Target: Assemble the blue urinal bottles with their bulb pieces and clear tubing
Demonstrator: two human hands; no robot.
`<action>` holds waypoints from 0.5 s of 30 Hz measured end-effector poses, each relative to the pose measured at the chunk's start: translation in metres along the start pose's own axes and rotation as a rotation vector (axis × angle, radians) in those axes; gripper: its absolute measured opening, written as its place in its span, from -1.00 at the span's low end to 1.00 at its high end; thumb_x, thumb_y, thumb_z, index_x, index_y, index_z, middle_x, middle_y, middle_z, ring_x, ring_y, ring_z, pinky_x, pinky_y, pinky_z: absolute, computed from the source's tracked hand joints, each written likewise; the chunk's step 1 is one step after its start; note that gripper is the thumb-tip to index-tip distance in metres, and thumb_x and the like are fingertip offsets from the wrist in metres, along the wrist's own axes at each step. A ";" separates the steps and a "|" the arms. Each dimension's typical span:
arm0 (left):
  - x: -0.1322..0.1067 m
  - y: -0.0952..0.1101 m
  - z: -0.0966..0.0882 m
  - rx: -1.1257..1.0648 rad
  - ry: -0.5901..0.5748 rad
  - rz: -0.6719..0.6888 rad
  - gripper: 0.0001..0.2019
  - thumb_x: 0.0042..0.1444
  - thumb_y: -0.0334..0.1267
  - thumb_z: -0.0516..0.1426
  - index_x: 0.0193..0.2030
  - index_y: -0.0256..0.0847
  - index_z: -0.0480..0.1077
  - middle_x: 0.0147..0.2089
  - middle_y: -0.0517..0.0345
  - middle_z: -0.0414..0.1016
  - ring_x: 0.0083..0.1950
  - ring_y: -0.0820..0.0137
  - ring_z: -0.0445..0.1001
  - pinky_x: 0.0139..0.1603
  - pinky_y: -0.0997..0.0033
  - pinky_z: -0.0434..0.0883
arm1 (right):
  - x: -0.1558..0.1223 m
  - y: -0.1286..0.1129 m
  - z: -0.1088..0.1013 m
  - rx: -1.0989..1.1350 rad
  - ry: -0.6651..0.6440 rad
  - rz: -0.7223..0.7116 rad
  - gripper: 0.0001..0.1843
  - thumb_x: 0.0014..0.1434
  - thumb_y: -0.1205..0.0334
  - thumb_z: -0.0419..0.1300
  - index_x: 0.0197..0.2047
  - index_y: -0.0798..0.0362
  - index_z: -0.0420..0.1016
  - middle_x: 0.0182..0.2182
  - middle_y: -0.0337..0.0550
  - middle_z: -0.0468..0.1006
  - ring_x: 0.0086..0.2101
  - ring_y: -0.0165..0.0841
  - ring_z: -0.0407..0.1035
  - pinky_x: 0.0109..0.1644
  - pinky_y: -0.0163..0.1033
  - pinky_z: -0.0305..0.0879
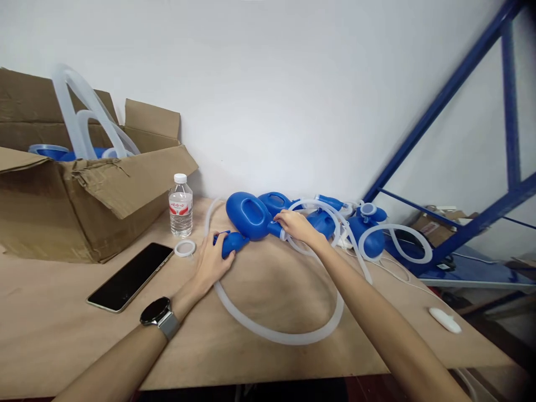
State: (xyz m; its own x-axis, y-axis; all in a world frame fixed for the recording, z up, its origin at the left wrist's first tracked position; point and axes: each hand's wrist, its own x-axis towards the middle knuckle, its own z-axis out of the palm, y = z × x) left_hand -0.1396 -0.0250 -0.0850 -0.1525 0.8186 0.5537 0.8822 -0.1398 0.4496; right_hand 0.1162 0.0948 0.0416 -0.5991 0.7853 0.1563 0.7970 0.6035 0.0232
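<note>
A blue plastic container with a handle lies on the wooden table. My right hand is closed around its neck, where a clear flexible hose joins it. The hose loops across the table toward me. My left hand, with a watch on its wrist, grips a small blue funnel-like piece just left of the container. More blue containers with hoses lie piled behind my right hand.
An open cardboard box with hoses and blue parts stands at the left. A water bottle, a white ring and a phone lie beside it. A white mouse-like object sits near the right edge. A blue metal frame rises at right.
</note>
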 end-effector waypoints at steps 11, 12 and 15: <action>0.000 -0.005 0.001 -0.151 -0.164 0.088 -0.59 0.28 0.11 0.17 0.07 -0.15 0.45 0.04 -0.02 0.53 0.01 0.08 0.56 -0.01 0.14 0.50 | 0.007 -0.009 -0.025 -0.122 -0.161 -0.001 -0.71 0.28 0.08 0.35 0.03 -0.01 0.67 0.02 0.05 0.64 -0.05 -0.09 0.56 -0.10 -0.23 0.38; -0.001 -0.005 0.001 -0.173 -0.189 0.104 -0.57 0.28 0.12 0.16 0.09 -0.15 0.44 0.04 -0.01 0.53 0.02 0.09 0.56 0.00 0.14 0.49 | 0.009 -0.011 -0.022 -0.132 -0.161 0.014 -0.73 0.30 0.10 0.33 0.01 0.01 0.68 0.01 0.08 0.64 -0.05 -0.08 0.56 -0.10 -0.22 0.38; -0.001 -0.006 0.002 -0.197 -0.246 0.149 -0.49 0.27 0.15 0.17 0.19 -0.14 0.39 0.07 -0.01 0.52 0.04 0.08 0.56 0.04 0.12 0.49 | 0.015 -0.015 -0.015 -0.148 -0.117 0.060 -0.74 0.42 0.21 0.17 -0.07 0.12 0.67 -0.01 0.21 0.63 -0.03 -0.03 0.56 -0.10 -0.18 0.37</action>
State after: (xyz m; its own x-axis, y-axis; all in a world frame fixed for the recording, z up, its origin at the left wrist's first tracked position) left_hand -0.1439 -0.0240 -0.0899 0.1045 0.8875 0.4489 0.7804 -0.3529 0.5162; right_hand 0.0966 0.0954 0.0581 -0.5481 0.8351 0.0464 0.8289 0.5350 0.1632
